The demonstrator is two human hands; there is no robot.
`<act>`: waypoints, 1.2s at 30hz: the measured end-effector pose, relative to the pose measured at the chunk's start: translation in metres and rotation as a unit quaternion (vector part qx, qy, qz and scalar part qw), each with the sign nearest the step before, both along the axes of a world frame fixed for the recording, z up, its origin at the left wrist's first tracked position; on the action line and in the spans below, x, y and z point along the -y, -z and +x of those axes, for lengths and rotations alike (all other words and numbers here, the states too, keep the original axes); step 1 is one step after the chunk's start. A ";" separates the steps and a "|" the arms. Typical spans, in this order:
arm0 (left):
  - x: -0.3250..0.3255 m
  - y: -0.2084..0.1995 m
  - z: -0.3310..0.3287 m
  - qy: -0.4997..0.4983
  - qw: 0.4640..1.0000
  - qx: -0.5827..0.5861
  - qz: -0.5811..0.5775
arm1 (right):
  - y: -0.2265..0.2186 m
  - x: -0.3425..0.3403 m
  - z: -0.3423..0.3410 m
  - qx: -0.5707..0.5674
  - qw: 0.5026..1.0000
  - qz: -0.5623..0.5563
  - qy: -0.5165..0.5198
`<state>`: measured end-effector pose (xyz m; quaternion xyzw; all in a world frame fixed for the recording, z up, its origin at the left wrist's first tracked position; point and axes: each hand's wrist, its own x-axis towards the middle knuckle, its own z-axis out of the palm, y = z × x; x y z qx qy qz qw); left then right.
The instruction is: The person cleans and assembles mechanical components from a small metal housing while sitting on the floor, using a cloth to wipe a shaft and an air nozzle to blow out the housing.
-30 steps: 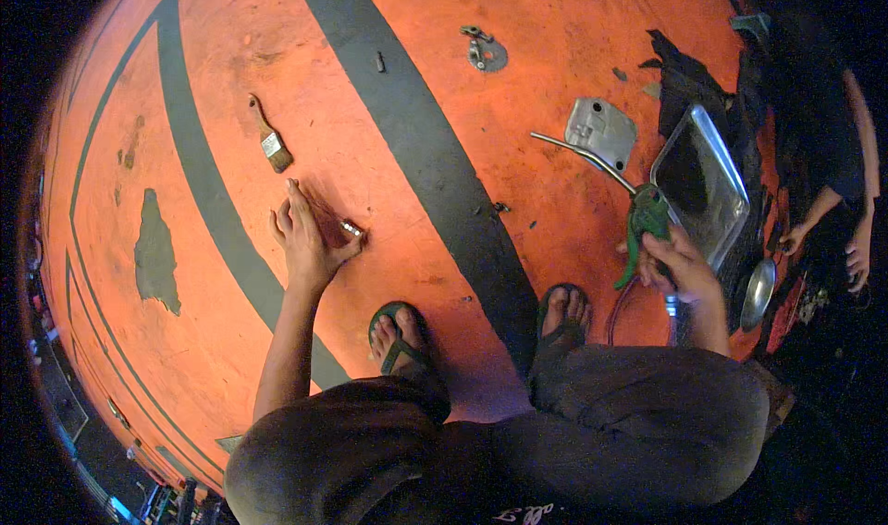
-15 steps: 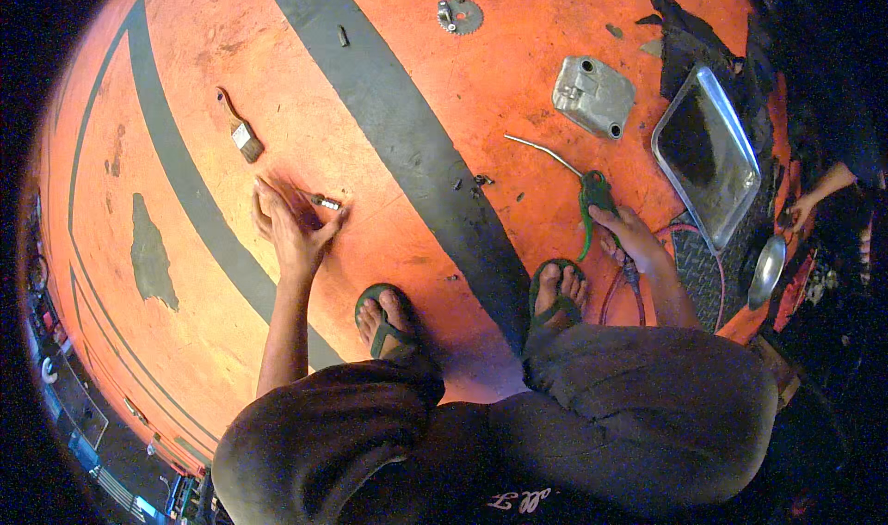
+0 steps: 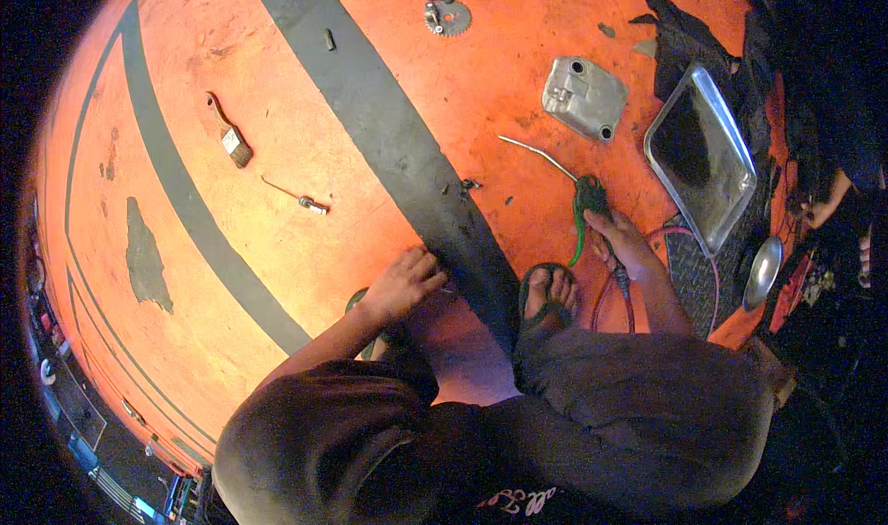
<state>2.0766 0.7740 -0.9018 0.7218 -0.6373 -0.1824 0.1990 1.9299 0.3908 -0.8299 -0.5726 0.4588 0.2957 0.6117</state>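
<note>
My right hand [image 3: 627, 244] is wrapped round a green air blow gun [image 3: 590, 199], its thin metal nozzle pointing up and left above the orange floor. My left hand [image 3: 407, 280] is down at the floor beside the grey stripe, by my left foot. Its fingers are curled together, and whatever is under the fingertips is hidden. Farther left lies a small metal part with a thin rod [image 3: 313, 205], untouched. A flat paintbrush [image 3: 231, 136] rests beyond it. Tiny dark bits [image 3: 470, 185] are scattered on the stripe between my hands.
A toothed sprocket [image 3: 453, 18] with small metal parts lies far ahead. A cast metal cover [image 3: 585, 99], a shiny metal tray [image 3: 657, 155] and an oval metal dish [image 3: 763, 271] are on the right. Another person's hand [image 3: 821, 209] shows at the right edge. A hose [image 3: 631, 308] trails by my right foot.
My left hand has left the small metal part with the rod and moved right and nearer, to the floor by the grey stripe. My right hand still holds the blow gun.
</note>
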 end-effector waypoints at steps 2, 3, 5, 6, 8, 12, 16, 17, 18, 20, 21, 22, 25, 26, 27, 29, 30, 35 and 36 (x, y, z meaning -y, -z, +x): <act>0.004 0.008 0.006 -0.002 0.999 0.010 -0.033 | 0.003 -0.002 -0.001 0.000 1.000 -0.009 0.004; 0.006 0.007 0.010 0.003 0.999 0.017 -0.031 | 0.001 -0.004 0.000 -0.003 1.000 -0.014 0.005; 0.015 0.008 0.018 -0.042 0.999 -0.004 0.010 | -0.004 -0.006 0.005 0.025 0.999 0.012 0.022; 0.026 0.001 0.025 -0.089 0.994 -0.035 0.047 | -0.009 -0.006 0.006 0.037 0.999 0.022 0.032; 0.050 -0.008 0.037 -0.176 0.983 -0.048 0.026 | -0.007 -0.003 0.005 0.023 0.999 0.017 0.024; 0.096 -0.011 0.054 -0.218 0.973 0.029 -0.068 | 0.003 -0.004 0.000 0.033 0.999 0.016 0.028; 0.111 -0.006 0.079 -0.092 0.991 0.076 -0.053 | 0.013 -0.003 -0.009 0.021 1.000 0.012 0.008; 0.116 -0.003 0.084 -0.055 0.994 0.083 -0.053 | 0.015 -0.005 -0.012 0.024 1.000 0.001 0.013; 0.120 -0.006 0.089 -0.047 0.994 0.077 -0.057 | 0.014 -0.007 -0.011 0.026 0.999 -0.010 0.020; 0.124 0.003 0.101 0.025 0.991 0.110 -0.078 | 0.009 -0.006 -0.005 0.030 0.999 0.011 0.015; 0.123 0.006 0.104 0.062 0.986 0.128 -0.085 | 0.009 -0.006 -0.003 0.033 0.999 0.024 0.013; 0.122 0.009 0.103 0.064 0.982 0.135 -0.112 | 0.013 -0.004 -0.005 0.029 0.999 0.029 0.015; 0.130 0.005 0.101 0.046 0.984 0.118 -0.127 | 0.017 0.002 -0.012 0.024 0.999 0.027 0.026; 0.131 0.004 0.099 0.036 0.980 0.149 -0.127 | 0.015 0.001 -0.010 0.027 0.999 0.021 0.027; 0.131 0.006 0.100 0.038 0.980 0.150 -0.123 | 0.012 0.000 -0.009 0.029 0.999 0.015 0.028; 0.131 0.012 0.104 0.040 0.981 0.153 -0.113 | 0.007 -0.003 -0.003 0.054 0.998 0.018 0.033; 0.133 0.008 0.104 0.035 0.979 0.163 -0.116 | 0.005 -0.003 0.002 0.068 0.997 0.019 0.034; 0.138 -0.002 0.105 -0.126 0.990 0.005 -0.067 | -0.007 -0.006 0.007 0.052 0.998 -0.006 0.039; 0.139 -0.001 0.107 -0.195 0.975 -0.093 -0.055 | -0.010 -0.006 0.008 0.057 0.997 -0.008 0.042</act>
